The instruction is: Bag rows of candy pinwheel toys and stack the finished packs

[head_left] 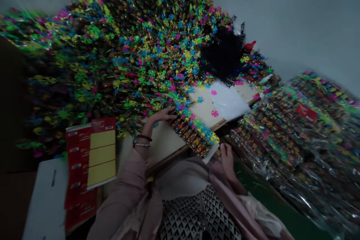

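Note:
A row of small tubes filled with brown and orange pieces (194,135), topped with green, blue, pink and yellow pinwheels, lies at the table's front edge. My left hand (164,115) rests at its left end, fingers bent over the nearest tubes; whether they grip is unclear. At the right end a white strip (210,153) sticks out toward my body. Close beside that strip is my right hand (226,154), its fingers bent, and what they hold, if anything, is too dim to make out. Behind the row rises a large heap of similar pinwheel-topped tubes (140,45).
Red and yellow cards (102,153) lie at the left, near a white box (49,195). White plastic bags (229,99) and a black tangled bundle (222,52) are beyond the row. Clear-wrapped packs (281,127) are piled at the right. The wooden table edge (168,155) runs before my body.

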Motion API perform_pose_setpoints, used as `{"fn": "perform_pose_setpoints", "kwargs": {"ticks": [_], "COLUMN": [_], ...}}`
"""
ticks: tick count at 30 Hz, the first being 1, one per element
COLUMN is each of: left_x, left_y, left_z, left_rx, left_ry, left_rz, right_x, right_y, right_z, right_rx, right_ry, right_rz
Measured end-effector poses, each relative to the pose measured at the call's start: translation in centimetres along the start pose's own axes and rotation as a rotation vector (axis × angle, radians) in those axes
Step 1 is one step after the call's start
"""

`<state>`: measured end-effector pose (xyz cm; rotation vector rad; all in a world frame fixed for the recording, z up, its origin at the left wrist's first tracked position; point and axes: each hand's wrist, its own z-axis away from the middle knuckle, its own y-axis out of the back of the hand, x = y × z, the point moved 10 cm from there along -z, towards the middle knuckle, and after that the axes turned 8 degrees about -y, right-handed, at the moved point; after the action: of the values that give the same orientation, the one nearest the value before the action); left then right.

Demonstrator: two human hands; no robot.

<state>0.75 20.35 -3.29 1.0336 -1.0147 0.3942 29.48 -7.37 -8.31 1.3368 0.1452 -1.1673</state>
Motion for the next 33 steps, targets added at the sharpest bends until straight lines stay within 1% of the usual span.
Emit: {"fn": "perform_pose_setpoints", "kwargs": {"ticks": [1, 2, 3, 4, 5, 6, 7, 8, 9, 11, 13, 15, 17, 19, 21, 22, 23, 24, 26, 27, 29, 30, 32, 33], "left_x": [0.2, 0.3, 0.4, 0.5, 0.4, 0.2, 0.0, -0.1, -0.2, -0.2, -0.1, 0.8, 2.5, 5.2, 8.8, 10.9, 13.1, 15.4, 19.7, 21.5, 24.3, 25.4, 27.0, 27.4], "left_y": [-0.4, -1.0, -1.4, -1.5, -1.7, -2.1, -2.5, -3.0, -3.5, -3.9, -3.4, -1.9, -0.4, 0.4, -0.1, -0.8, -2.0, -3.5, -7.5, -9.5, -13.0, -14.6, -17.0, -17.7], "left_z": [0.1, 0.4, 0.7, 1.2, 1.7, 2.3, 2.8, 3.3, 3.6, 4.0, 4.4, 5.2, 6.5, 7.7, 8.5, 8.7, 8.7, 8.5, 7.8, 7.3, 6.6, 6.5, 6.6, 7.0], "left_rx": [-0.023, -0.031, -0.007, 0.071, 0.157, 0.233, 0.292, 0.337, 0.368, 0.413, 0.478, 0.591, 0.703, 0.76, 0.756, 0.735, 0.702, 0.655, 0.531, 0.474, 0.361, 0.285, 0.1, 0.0], "left_ry": [-0.007, -0.024, -0.041, -0.053, -0.056, -0.052, -0.051, -0.054, -0.063, -0.093, -0.119, -0.159, -0.226, -0.311, -0.402, -0.453, -0.504, -0.562, -0.669, -0.713, -0.795, -0.836, -0.893, -0.892], "left_rz": [-0.007, -0.019, -0.036, -0.06, -0.091, -0.126, -0.158, -0.182, -0.198, -0.208, -0.206, -0.208, -0.21, -0.218, -0.242, -0.267, -0.305, -0.358, -0.481, -0.529, -0.558, -0.54, -0.437, -0.345], "right_x": [-1.0, -2.4, -4.5, -6.6, -8.2, -9.1, -9.3, -9.0, -8.5, -7.6, -7.1, -7.1, -7.8, -9.3, -12.1, -13.7, -15.2, -16.4, -17.9, -18.3, -18.4, -18.1, -17.2, -16.6], "right_y": [2.4, 5.1, 7.3, 8.6, 9.4, 10.0, 10.4, 10.3, 10.1, 9.6, 9.4, 9.5, 10.2, 11.3, 12.3, 12.6, 12.6, 12.4, 11.9, 11.8, 12.3, 13.1, 15.3, 16.5], "right_z": [-2.0, -4.2, -6.5, -9.2, -12.1, -15.0, -17.9, -20.3, -22.1, -24.0, -24.2, -23.6, -22.5, -20.8, -17.7, -15.7, -13.4, -11.0, -6.5, -4.5, -0.9, 0.4, 2.0, 2.4], "right_rx": [0.106, 0.245, 0.338, 0.37, 0.382, 0.394, 0.396, 0.361, 0.345, 0.327, 0.352, 0.388, 0.428, 0.496, 0.592, 0.635, 0.663, 0.67, 0.625, 0.586, 0.497, 0.449, 0.319, 0.222], "right_ry": [0.029, 0.078, 0.172, 0.253, 0.29, 0.266, 0.188, 0.104, 0.04, -0.024, -0.011, 0.019, 0.046, 0.104, 0.246, 0.34, 0.435, 0.518, 0.624, 0.658, 0.696, 0.694, 0.642, 0.602], "right_rz": [-0.01, -0.023, 0.001, 0.061, 0.131, 0.205, 0.269, 0.307, 0.321, 0.305, 0.272, 0.256, 0.244, 0.247, 0.298, 0.336, 0.373, 0.401, 0.401, 0.376, 0.298, 0.251, 0.181, 0.179]}}
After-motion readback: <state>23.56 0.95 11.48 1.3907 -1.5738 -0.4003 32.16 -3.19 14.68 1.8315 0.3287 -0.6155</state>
